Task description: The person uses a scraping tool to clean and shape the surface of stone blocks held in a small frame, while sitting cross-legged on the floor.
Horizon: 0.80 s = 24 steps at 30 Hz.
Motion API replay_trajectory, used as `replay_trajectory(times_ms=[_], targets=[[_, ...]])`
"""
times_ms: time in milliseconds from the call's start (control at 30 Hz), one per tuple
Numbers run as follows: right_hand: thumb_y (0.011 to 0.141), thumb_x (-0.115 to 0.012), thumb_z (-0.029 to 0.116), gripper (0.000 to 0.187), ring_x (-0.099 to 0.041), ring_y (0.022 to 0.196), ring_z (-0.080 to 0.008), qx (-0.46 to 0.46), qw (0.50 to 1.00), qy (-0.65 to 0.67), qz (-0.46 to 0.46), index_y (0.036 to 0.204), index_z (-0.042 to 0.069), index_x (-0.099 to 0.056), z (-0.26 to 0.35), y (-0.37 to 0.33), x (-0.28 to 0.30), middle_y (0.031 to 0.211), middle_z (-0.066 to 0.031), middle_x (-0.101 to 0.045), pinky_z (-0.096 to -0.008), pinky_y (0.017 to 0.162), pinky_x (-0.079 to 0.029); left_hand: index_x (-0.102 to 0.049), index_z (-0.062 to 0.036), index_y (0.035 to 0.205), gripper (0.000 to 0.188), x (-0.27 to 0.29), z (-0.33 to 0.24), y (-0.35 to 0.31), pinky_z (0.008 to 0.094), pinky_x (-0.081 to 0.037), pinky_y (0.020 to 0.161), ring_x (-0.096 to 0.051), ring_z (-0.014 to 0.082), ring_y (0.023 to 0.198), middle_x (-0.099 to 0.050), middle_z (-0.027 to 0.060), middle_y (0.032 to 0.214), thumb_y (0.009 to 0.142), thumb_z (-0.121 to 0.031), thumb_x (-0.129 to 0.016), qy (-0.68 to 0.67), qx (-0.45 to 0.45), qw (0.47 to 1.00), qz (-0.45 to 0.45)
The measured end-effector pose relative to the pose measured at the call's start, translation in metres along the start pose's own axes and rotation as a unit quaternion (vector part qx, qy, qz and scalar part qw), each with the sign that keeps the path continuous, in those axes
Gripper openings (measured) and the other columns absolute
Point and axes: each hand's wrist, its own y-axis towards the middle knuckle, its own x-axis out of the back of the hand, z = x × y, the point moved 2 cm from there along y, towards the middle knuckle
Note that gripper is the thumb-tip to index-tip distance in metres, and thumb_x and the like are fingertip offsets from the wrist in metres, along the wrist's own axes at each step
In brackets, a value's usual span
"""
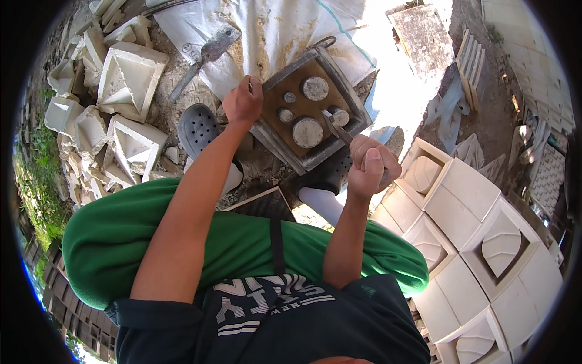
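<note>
A square mould (312, 159) with a thick grey frame lies on the ground between my feet. Several round grey plugs (308, 132) of different sizes stand up from its brown inner face. In my right hand (373, 165), closed in a fist, is a narrow metal-bladed tool (339, 130). Its tip reaches over the mould's frame to the small plug (340, 117) on the right. My left hand (244, 101) is closed beside the mould's left corner; what its fingers hold, if anything, is hidden.
A trowel (215, 47) rests at the edge of a white sheet (273, 36) beyond the mould. Broken pale castings (130, 82) are heaped on the left. To the right stand stacked cream blocks (461, 194) with leaf-shaped insets. A board (422, 36) and a slatted piece (470, 64) lie far right.
</note>
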Motion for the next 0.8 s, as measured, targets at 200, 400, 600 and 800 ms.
replay_trajectory(times_ms=[200,400,600,800], targets=[[0.084,-0.055,0.014,0.037,-0.038,0.045,-0.0123,-0.018,0.999,-0.007,-0.028,0.055,-0.003,-0.041,-0.006,-0.005,0.008,0.05,-0.0048,-0.042,-0.0289,0.044,-0.026,-0.069,-0.0126,0.097,0.036,0.001,0.001,-0.003,0.0531,-0.051,0.074,-0.067,0.0428,0.08,-0.071,0.0188,0.082,0.098,-0.04,-0.045,0.016,-0.039,0.998,-0.054],[0.087,-0.044,0.006,0.037,-0.03,0.044,-0.0122,-0.018,0.991,-0.131,0.011,0.053,0.005,-0.03,-0.016,-0.004,-0.001,0.049,-0.0044,-0.035,-0.03,0.043,-0.024,-0.068,-0.0118,0.094,0.034,0.001,0.001,0.002,0.0527,-0.051,0.071,-0.066,0.0435,0.078,-0.07,0.0194,0.08,0.098,-0.038,-0.046,-0.011,-0.055,0.997,-0.059],[0.087,-0.054,0.01,0.041,-0.034,0.043,-0.0118,-0.065,0.993,-0.097,-0.005,0.053,0.0,-0.033,-0.03,0.0,0.004,0.049,-0.0049,-0.04,-0.0278,0.042,-0.023,-0.068,-0.0116,0.094,0.035,0.001,-0.003,-0.002,0.0529,-0.051,0.071,-0.066,0.0443,0.077,-0.07,0.0191,0.079,0.097,-0.038,-0.046,-0.012,-0.062,0.996,-0.058],[0.085,-0.056,0.012,0.036,-0.037,0.046,-0.0095,0.003,0.999,0.032,0.001,0.055,-0.003,-0.043,-0.004,0.0,0.01,0.052,-0.0033,-0.043,-0.0271,0.044,-0.024,-0.068,-0.0123,0.095,0.036,0.001,-0.001,-0.001,0.0532,-0.05,0.072,-0.066,0.0443,0.079,-0.07,0.0194,0.082,0.098,-0.04,-0.045,-0.018,-0.048,0.998,-0.038]])
